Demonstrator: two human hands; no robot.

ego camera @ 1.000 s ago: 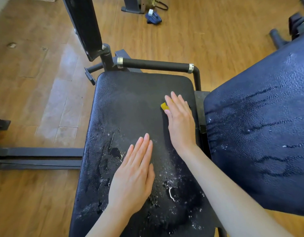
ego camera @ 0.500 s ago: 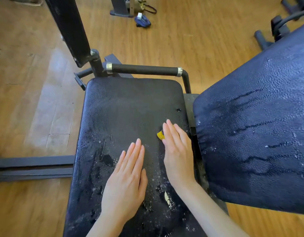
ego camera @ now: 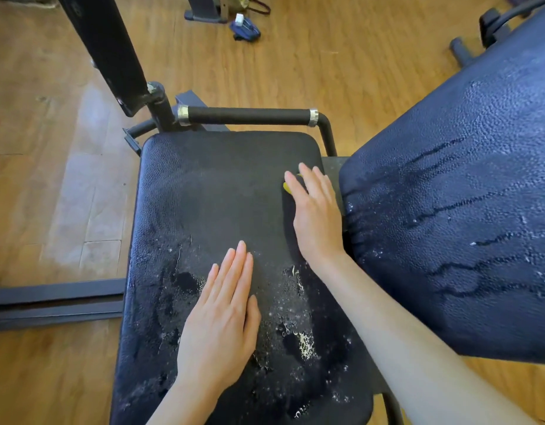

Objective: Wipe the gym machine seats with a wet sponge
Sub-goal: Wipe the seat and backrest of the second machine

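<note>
a person's right hand (ego camera: 315, 214) presses flat, fingers straight and together, on a yellow sponge (ego camera: 287, 188) near the far right edge of the black seat (ego camera: 210, 191), only its corner showing. the left hand (ego camera: 220, 320) lies flat nearer on the seat amid suds, holding nothing. the sponge looks soft, light and slippery when wet; best pressed from above with the palm.

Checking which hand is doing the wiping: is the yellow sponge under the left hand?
No, the yellow sponge peeks out from under the flat right hand, while the left hand rests flat on the seat.
</note>
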